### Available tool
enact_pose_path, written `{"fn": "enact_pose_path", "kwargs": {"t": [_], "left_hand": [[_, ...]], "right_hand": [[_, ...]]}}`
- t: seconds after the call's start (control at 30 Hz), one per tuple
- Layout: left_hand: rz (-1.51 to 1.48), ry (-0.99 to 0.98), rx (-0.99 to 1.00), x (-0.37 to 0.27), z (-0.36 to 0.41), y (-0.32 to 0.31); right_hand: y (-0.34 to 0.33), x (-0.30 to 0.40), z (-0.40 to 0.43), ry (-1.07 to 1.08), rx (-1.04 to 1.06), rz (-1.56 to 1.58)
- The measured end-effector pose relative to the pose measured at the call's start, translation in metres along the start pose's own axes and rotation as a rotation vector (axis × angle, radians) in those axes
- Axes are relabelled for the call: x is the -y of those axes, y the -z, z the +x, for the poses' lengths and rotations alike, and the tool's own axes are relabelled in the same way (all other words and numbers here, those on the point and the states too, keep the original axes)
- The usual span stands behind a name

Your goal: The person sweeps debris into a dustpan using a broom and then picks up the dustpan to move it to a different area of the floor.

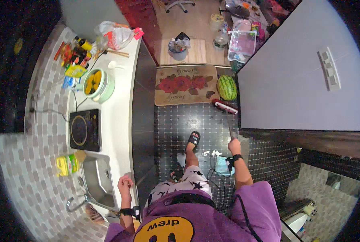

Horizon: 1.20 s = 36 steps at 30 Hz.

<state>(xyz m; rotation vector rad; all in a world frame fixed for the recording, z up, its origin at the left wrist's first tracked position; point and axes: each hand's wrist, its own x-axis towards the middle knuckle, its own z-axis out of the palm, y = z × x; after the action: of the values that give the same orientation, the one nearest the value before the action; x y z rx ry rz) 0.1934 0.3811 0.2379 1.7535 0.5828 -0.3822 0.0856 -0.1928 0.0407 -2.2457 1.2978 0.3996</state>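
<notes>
My right hand (234, 147) grips the handle (231, 128) of a broom. Its white head (226, 107) with dark red bristles lies on the dark tiled floor (177, 121), beside the grey cabinet. Nothing shows in my left hand (125, 182), which hovers by the counter edge near the steel sink (99, 178), fingers loosely bent. Below my right wrist is a light-blue flat object (223, 165), too unclear to name, and crumpled white scraps (215, 153) lie just beyond it. Dark cords trail over the floor there.
A watermelon (227, 87) sits beside a rose-patterned floor mat (184, 85). Farther off stands a filled waste bin (178, 53). On the white counter (116, 121) are an induction cooktop (85, 130), a pale green pot (107, 87) with yellow food, and a yellow detergent bottle (67, 165).
</notes>
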Motion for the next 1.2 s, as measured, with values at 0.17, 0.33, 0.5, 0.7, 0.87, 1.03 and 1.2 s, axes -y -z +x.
{"fn": "enact_pose_path", "kwargs": {"t": [0.17,0.33,0.5,0.7,0.87,1.03,1.2], "left_hand": [[0.065,0.048,0.014,-0.04,0.034,-0.043],[0.143,0.049,0.174,-0.079,0.075,-0.095],[0.152,0.009,0.228,-0.128,0.12,-0.142],[0.159,-0.059,0.41,-0.173,0.172,-0.185],[0.15,-0.082,0.532,-0.2,0.227,-0.215],[0.152,-0.157,0.675,-0.25,0.266,-0.267],[0.11,-0.189,0.817,-0.279,0.287,-0.31]], "right_hand": [[-0.006,-0.006,0.098,-0.072,-0.037,0.004],[-0.038,-0.01,0.114,-0.023,0.213,-0.25],[-0.057,0.031,0.036,-0.1,0.304,-0.148],[-0.047,0.029,-0.053,-0.218,0.411,-0.192],[-0.053,0.034,-0.109,-0.404,0.502,-0.157],[-0.029,0.067,-0.151,-0.514,0.409,-0.066],[-0.016,0.083,-0.166,-0.66,0.202,0.095]]}}
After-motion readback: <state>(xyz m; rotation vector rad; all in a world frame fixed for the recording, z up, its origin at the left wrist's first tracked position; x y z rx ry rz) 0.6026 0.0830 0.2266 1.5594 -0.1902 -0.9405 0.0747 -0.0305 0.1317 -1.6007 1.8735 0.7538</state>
